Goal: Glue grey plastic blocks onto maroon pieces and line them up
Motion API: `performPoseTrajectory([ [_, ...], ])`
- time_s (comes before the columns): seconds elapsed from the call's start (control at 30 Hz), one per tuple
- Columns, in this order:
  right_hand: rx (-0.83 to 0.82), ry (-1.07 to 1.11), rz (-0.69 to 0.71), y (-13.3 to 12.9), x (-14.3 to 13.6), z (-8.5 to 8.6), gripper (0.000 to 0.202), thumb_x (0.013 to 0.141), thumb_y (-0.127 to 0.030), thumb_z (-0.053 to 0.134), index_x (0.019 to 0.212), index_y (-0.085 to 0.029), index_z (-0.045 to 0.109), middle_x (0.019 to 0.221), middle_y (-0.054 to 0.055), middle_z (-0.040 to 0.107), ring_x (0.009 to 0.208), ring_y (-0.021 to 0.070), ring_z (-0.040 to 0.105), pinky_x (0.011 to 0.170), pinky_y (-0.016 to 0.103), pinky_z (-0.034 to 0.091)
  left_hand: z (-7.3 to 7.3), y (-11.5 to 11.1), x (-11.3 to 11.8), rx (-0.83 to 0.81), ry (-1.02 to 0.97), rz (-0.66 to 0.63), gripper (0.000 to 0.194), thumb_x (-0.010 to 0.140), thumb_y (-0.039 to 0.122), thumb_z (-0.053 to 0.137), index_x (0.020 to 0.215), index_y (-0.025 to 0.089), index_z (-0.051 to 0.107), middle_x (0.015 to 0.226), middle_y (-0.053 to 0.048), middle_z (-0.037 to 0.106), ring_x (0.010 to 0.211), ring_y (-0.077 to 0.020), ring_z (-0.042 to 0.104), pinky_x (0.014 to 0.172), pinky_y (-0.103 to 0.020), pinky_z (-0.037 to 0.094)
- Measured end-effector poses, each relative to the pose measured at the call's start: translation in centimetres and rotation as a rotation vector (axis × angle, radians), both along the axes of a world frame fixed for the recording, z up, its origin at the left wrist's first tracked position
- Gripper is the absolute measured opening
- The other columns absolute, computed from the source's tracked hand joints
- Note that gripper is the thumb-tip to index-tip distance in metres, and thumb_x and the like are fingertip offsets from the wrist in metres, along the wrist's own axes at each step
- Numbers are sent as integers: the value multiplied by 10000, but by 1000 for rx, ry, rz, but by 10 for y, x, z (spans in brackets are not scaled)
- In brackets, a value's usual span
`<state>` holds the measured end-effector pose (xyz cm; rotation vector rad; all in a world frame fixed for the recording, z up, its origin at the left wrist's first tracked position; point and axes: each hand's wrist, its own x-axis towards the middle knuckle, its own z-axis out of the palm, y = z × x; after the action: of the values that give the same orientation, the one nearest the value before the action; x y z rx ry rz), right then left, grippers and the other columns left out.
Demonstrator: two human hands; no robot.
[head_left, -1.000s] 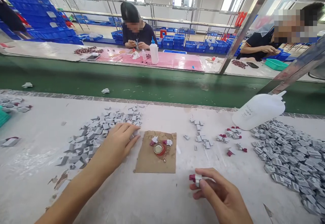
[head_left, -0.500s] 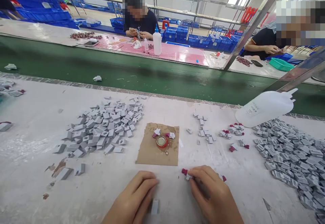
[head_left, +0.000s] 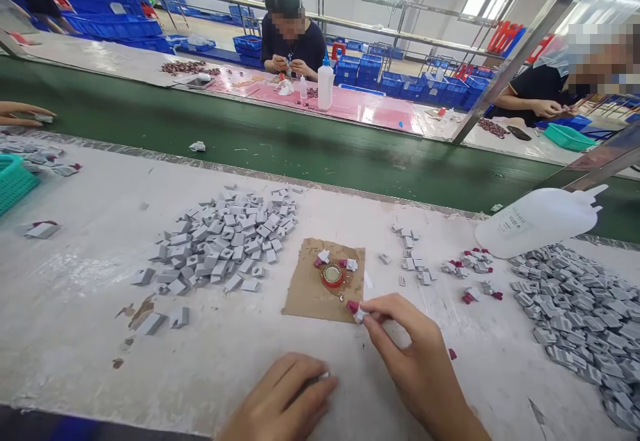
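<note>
One grey-and-maroon plastic-looking piece (head_left: 357, 312), likely light, stiff; best hold: grey end, pinched by my right hand (head_left: 417, 348); left hand (head_left: 287, 394): grip unclear

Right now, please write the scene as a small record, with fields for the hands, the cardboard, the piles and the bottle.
Right hand: pinches a red-and-grey piece at the cardboard's near right corner
Left hand: low, blurred; grip unclear
Cardboard: bears a red cap and two small parts
Left pile: grey blocks
Right pile: grey pieces
Bottle: tilted, at the right pile's far end
</note>
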<state>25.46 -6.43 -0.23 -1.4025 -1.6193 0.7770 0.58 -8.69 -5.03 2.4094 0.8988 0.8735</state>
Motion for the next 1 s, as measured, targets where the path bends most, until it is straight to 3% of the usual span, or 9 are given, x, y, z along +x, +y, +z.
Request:
performPoseTrajectory([
  [0.13, 14, 8, 29, 30, -11, 11, 195, 1061, -213, 605, 1104, -247, 793, 1044, 65, 819, 947, 241, 784, 825, 356, 630, -1, 4, 12, -14, -21, 229, 265, 1074, 104, 566, 1166, 267, 753, 1100, -74, 768, 977, -208, 740, 857, -288, 626],
  [0.23, 19, -10, 22, 44, -14, 12, 209, 1059, -218, 591, 1090, -241, 796, 1054, 77, 826, 938, 253, 795, 829, 387, 641, 0, 8, 17, -23, -31, 300, 236, 1086, 122, 543, 1061, 244, 744, 1016, -62, 732, 944, -206, 722, 835, -297, 621],
  [0.4, 16, -53, 74, 51, -15, 13, 217, 1069, -223, 578, 1091, -228, 794, 1079, 87, 828, 946, 249, 797, 820, 384, 640, 6, 5, 10, -91, -21, 301, 155, 1084, 238, 604, 1127, 257, 751, 1216, -91, 733, 1015, -225, 745, 889, -305, 634],
  [0.5, 28, -70, 96, 52, -16, 13, 232, 1067, -205, 565, 1086, -224, 796, 1055, 85, 823, 917, 239, 785, 801, 377, 631, 9, 0, -1, -103, 28, 233, 305, 1040, 203, 608, 1321, 266, 712, 1354, -129, 717, 1185, -283, 729, 1017, -352, 623],
  [0.63, 44, -65, 104, 52, -19, 13, 236, 1064, -198, 569, 1079, -216, 804, 1029, 86, 816, 889, 235, 774, 794, 379, 625, 8, 0, -15, -143, 71, 110, 402, 1031, 69, 528, 1310, 297, 708, 1159, -73, 774, 1032, -225, 760, 919, -276, 630],
  [0.73, 29, -16, 81, 53, -20, 13, 233, 1056, -218, 586, 1062, -227, 818, 1035, 88, 825, 907, 245, 779, 800, 387, 631, 8, 6, -18, -268, 8, 95, 320, 1049, 130, 587, 1272, 317, 719, 1113, -38, 777, 957, -187, 780, 871, -222, 632],
  [0.83, -36, 108, 28, 53, -18, 13, 201, 1039, -296, 645, 1055, -242, 838, 1053, 88, 842, 974, 268, 796, 845, 403, 658, 15, 17, -12, -469, -183, 181, 220, 1043, 226, 642, 1208, 324, 748, 1084, -20, 791, 920, -176, 790, 848, -217, 642],
  [0.93, -167, 318, -16, 52, -15, 14, 198, 974, -411, 765, 1032, -246, 859, 1066, 88, 863, 1031, 292, 815, 921, 427, 680, 31, 34, 1, -717, -431, 295, 148, 1013, 355, 716, 1136, 300, 777, 985, -11, 808, 884, -192, 791, 799, -245, 658],
  [1.0, -234, 442, -21, 51, -12, 15, 237, 922, -463, 838, 1015, -248, 868, 1057, 81, 875, 1031, 299, 826, 951, 437, 684, 45, 47, 11, -845, -556, 326, 214, 985, 424, 758, 1127, 268, 787, 921, -17, 805, 878, -208, 788, 802, -278, 666],
])
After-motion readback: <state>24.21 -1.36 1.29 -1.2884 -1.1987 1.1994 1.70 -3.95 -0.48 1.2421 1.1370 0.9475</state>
